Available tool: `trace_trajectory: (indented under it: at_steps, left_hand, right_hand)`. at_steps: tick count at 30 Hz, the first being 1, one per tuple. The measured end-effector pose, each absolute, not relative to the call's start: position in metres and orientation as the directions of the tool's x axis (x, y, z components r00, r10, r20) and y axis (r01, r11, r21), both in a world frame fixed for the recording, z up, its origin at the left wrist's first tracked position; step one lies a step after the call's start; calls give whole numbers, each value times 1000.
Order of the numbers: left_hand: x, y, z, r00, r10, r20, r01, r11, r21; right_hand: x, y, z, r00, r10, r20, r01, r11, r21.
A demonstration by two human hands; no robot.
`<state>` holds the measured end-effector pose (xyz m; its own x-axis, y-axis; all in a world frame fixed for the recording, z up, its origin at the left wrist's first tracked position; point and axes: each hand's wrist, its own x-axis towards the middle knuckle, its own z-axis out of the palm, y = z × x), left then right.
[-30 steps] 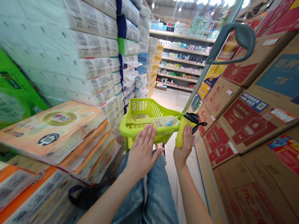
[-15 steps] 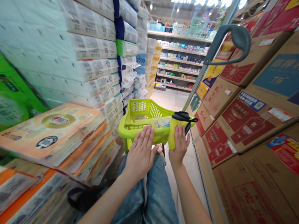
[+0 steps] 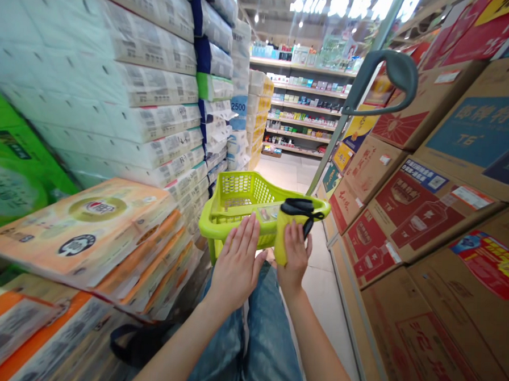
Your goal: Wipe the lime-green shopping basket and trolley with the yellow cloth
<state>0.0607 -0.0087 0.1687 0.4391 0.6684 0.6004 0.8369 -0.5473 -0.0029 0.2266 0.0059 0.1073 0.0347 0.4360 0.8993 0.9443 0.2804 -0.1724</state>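
The small yellow, seemingly fabric pouch with a black top (image 3: 283, 219) is clamped in the right hand (image 3: 293, 258) before the near rim of the lime-green perforated plastic basket (image 3: 216, 225); the left hand (image 3: 237, 263) is held flat, thumb spread, at that rim, contact not determinable. The pouch is judged light, soft and hardly fragile, best gripped around its yellow middle. Compared with one second earlier, it is shifted leftward along the rim, nearer the left hand.
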Motion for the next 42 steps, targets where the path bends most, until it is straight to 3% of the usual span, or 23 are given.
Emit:
trace_trajectory:
  at_steps: [3, 5, 10, 12, 14, 18, 20, 25, 27, 32, 35, 37, 40, 42]
  left_hand:
    - [60, -9, 169, 445, 666, 598, 835, -550, -8]
    - [59, -9, 170, 448, 665, 598, 833, -553, -9]
    - [61, -9, 169, 434, 661, 612, 834, -552, 5]
    - [61, -8, 169, 431, 658, 618, 833, -553, 8]
    - [61, -8, 168, 429, 661, 616, 835, -551, 9]
    - [60, -8, 169, 437, 666, 604, 837, -548, -1]
    - [59, -8, 169, 446, 667, 597, 834, -551, -8]
    - [60, -9, 170, 447, 672, 590, 837, -546, -12]
    - [61, -9, 170, 441, 676, 590, 842, -540, -10]
    - [60, -9, 169, 441, 671, 596, 841, -541, -13]
    - [59, -8, 168, 451, 659, 602, 834, -551, -22]
    - [59, -8, 169, 448, 661, 602, 836, -548, -21]
    - [60, -8, 170, 444, 666, 599, 840, -542, -21]
    - [60, -8, 170, 445, 665, 599, 840, -542, -23]
  right_hand:
    - [216, -1, 109, -185, 433, 882, 923, 384, 5]
    - [230, 1, 109, -177, 427, 887, 936, 353, 16]
    - [265, 17, 104, 219, 395, 892, 939, 162, -302]
    - [254, 18, 103, 300, 395, 868, 916, 135, -378]
    - [233, 13, 103, 228, 417, 880, 929, 179, -325]
    - [210, 3, 102, -77, 420, 904, 948, 312, -63]
    - [221, 4, 101, -99, 419, 903, 955, 294, -32]
    - [252, 15, 104, 227, 403, 887, 939, 151, -309]
    - [241, 13, 106, 260, 409, 875, 926, 151, -346]
    - [198, 0, 108, -36, 454, 890, 943, 309, -120]
    - [212, 2, 107, -101, 417, 903, 950, 310, -37]
    - [233, 8, 108, -23, 408, 913, 964, 252, -89]
    - [250, 15, 112, 226, 427, 876, 940, 139, -311]
    - [241, 15, 112, 296, 431, 853, 917, 121, -379]
